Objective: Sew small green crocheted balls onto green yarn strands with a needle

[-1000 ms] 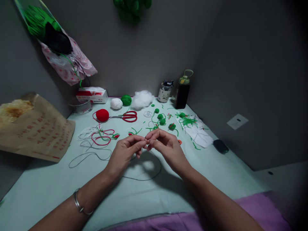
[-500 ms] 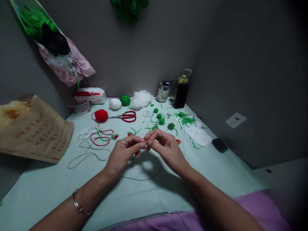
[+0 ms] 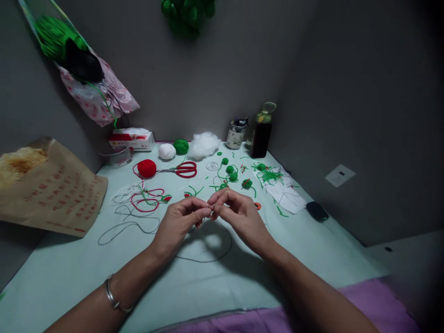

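Observation:
My left hand [image 3: 182,219] and my right hand [image 3: 239,215] meet fingertip to fingertip above the middle of the table. Both are closed in a pinch. A thin dark cord [image 3: 208,262] loops over the table below and runs up to the fingers, which appear to grip it; the pinched bit itself is mostly hidden. Just beyond the hands lie small green-and-red crocheted pieces [image 3: 167,199] with yarn tails. An orange ring-shaped piece [image 3: 257,206] sits beside my right hand.
Red-handled scissors [image 3: 186,169], a red yarn ball [image 3: 146,168], white stuffing [image 3: 204,144] and small green balls [image 3: 233,176] lie farther back. A paper bag [image 3: 69,194] stands left. Green scraps cover white paper [image 3: 286,196] near a black oval object [image 3: 317,211] at right.
The whole view has shifted slightly downward in the picture. Both hands stay pinched together at nearly the same place, with only tiny finger movement.

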Demonstrator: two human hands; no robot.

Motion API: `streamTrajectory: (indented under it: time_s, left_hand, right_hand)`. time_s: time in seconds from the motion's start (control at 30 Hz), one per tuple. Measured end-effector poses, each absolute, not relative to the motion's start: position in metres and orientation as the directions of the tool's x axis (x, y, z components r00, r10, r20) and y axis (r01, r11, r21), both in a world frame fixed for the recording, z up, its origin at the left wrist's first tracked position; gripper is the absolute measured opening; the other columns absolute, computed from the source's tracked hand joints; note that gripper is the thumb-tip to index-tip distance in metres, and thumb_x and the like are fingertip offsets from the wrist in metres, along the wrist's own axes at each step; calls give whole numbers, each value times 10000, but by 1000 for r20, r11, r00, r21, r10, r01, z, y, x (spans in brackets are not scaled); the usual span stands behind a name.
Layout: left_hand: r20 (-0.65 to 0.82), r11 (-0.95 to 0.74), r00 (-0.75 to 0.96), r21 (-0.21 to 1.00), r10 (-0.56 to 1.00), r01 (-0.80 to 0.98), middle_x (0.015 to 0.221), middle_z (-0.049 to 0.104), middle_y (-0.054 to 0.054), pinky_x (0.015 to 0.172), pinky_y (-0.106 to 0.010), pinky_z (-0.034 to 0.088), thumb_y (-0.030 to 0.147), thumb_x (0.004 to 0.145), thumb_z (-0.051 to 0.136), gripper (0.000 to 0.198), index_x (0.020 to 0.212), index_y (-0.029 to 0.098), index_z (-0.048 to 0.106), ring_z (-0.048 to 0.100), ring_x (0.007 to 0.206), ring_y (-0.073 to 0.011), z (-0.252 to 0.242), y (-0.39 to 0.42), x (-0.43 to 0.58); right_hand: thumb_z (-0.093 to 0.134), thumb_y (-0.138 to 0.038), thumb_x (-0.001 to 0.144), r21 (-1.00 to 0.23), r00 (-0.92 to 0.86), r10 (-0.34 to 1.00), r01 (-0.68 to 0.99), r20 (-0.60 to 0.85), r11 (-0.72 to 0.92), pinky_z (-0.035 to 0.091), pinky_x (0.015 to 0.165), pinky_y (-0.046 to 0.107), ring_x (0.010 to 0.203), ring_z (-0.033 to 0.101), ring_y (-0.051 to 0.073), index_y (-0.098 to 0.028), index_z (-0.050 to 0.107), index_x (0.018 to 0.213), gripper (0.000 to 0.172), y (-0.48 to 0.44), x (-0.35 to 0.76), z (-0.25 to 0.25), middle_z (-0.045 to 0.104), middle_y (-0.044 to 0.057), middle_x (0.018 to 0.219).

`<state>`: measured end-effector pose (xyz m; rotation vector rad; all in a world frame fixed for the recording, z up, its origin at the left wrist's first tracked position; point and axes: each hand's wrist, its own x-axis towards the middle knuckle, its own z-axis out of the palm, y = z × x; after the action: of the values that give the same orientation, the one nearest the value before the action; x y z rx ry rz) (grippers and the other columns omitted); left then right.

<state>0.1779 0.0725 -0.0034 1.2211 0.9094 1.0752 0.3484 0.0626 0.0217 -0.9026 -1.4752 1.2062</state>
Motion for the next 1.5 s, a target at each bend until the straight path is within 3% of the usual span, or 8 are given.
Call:
streamTrajectory:
  time_s: [1.5]
  left_hand:
    - [33,-9,260,995,965,-96,682,687,0,581,-231,419,251,760,760,81,742,178,729,514,596,-105,-2,70,177]
  right_hand:
    - [652,-265,882,-960,-315,916,46,247,275,485,755,280,860,596,140,-161,604,713,204,63,353,24,623,52,950]
